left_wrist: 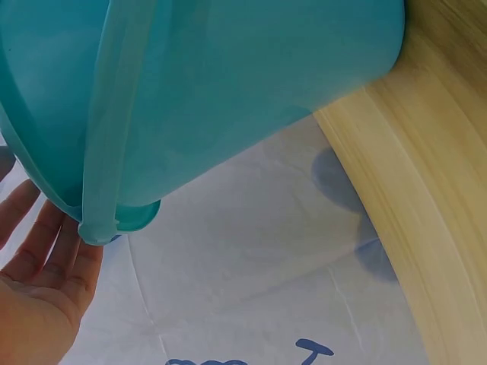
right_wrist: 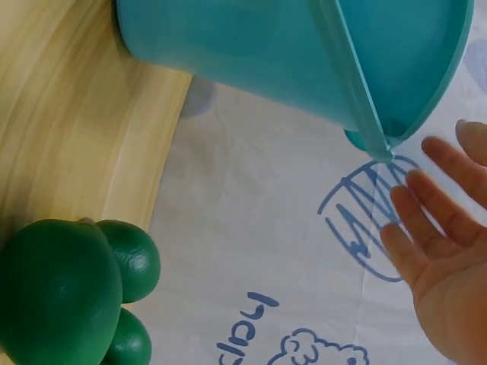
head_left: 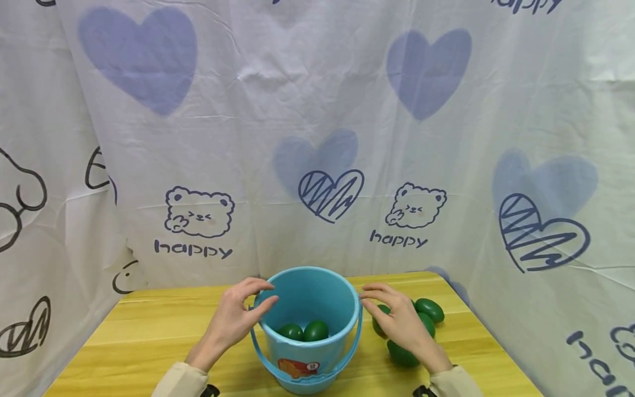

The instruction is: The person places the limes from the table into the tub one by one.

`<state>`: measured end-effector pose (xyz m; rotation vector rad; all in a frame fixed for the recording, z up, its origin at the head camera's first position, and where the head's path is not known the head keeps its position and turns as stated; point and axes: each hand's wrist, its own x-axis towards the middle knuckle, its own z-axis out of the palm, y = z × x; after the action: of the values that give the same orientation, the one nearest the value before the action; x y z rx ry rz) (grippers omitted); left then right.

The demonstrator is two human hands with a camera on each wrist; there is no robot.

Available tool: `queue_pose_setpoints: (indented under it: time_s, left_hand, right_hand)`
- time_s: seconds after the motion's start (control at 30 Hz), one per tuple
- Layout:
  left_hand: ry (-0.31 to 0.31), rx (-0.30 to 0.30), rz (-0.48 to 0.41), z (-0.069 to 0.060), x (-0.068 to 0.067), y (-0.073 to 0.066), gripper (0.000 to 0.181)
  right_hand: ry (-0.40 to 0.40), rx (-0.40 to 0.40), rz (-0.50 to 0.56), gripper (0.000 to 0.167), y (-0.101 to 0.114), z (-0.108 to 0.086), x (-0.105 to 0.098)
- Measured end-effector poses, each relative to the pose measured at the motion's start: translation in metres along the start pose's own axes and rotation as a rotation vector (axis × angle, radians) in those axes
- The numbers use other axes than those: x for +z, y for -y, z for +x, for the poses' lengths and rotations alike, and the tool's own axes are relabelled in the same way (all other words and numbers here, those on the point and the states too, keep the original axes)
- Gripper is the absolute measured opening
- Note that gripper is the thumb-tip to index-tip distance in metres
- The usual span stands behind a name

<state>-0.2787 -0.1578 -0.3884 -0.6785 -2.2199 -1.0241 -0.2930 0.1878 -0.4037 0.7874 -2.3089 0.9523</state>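
Note:
A light blue plastic bucket (head_left: 342, 347) stands upright on the table, its handle (head_left: 353, 347) hanging down at the front. Inside it lie two dark green, smooth oval fruits (head_left: 316, 331), which look like avocados. At the bucket's left rim is my left hand (head_left: 233, 311), fingers loosely bent; the left wrist view has its fingertips against the rim by the handle's hinge (left_wrist: 99, 228). On the other side, my right hand (head_left: 402, 320) is spread near the rim. A small gap separates its fingers from the bucket in the right wrist view.
Several more green fruits (head_left: 403, 355) lie on the wooden table (head_left: 159, 325) to the right of the bucket, partly hidden by my right hand and forearm. A white cloth (head_left: 268, 231) with hearts and bears hangs behind the table and along both sides.

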Motion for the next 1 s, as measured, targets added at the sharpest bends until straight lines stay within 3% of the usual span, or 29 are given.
queue_pose_setpoints:
  time_s: [0.13,0.4,0.63,0.8,1.0]
  left_hand:
    - [-0.001,0.012,0.009,-0.002,-0.001,0.0,0.019]
    - [0.016,0.002,0.039,-0.011,-0.004,0.002,0.024]
    - [0.036,0.131,0.042,-0.022,-0.006,0.006,0.03]
    - [0.036,0.206,0.091,-0.028,-0.009,0.007,0.037]
    - [0.021,0.318,0.117,-0.03,-0.011,0.003,0.037]
  right_hand:
    - [-0.025,0.11,-0.047,0.019,-0.005,-0.001,-0.001]
    - [-0.072,0.241,-0.058,0.022,-0.019,-0.006,-0.008]
    - [-0.067,0.454,0.001,0.027,-0.034,-0.012,-0.019]
    - [-0.047,0.532,0.051,0.026,-0.043,-0.017,-0.023]
    - [0.057,0.663,0.096,0.031,-0.048,-0.024,-0.025]
